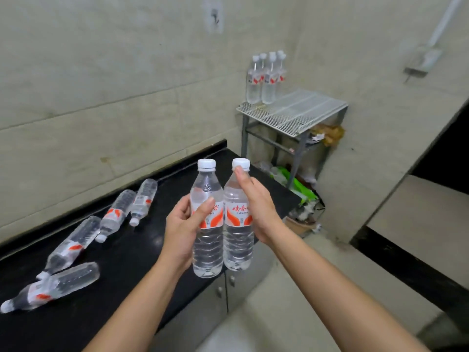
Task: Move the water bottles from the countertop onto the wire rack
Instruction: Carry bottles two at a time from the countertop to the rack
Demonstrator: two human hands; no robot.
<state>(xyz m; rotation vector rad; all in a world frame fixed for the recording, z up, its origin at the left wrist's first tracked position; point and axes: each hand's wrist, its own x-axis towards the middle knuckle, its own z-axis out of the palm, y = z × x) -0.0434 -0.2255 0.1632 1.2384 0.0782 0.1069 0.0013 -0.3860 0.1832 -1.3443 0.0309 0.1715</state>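
Observation:
I hold two clear water bottles upright, side by side, above the black countertop (121,265). My left hand (181,228) grips the left bottle (207,247) around its red-and-white label. My right hand (256,207) grips the right bottle (237,247), with a finger up near its white cap. Several more bottles lie on their sides on the countertop at the left, among them one near the wall (143,201) and one at the front (58,287). The white wire rack (302,113) stands in the far corner, with several bottles (265,80) upright on its back left corner.
Grey cabinet doors (223,293) sit under the countertop. Bags and clutter (302,191) lie on the floor beneath the rack's metal legs. A brown bag (330,133) hangs by the rack's right side. A second dark-edged counter (411,262) runs along the right.

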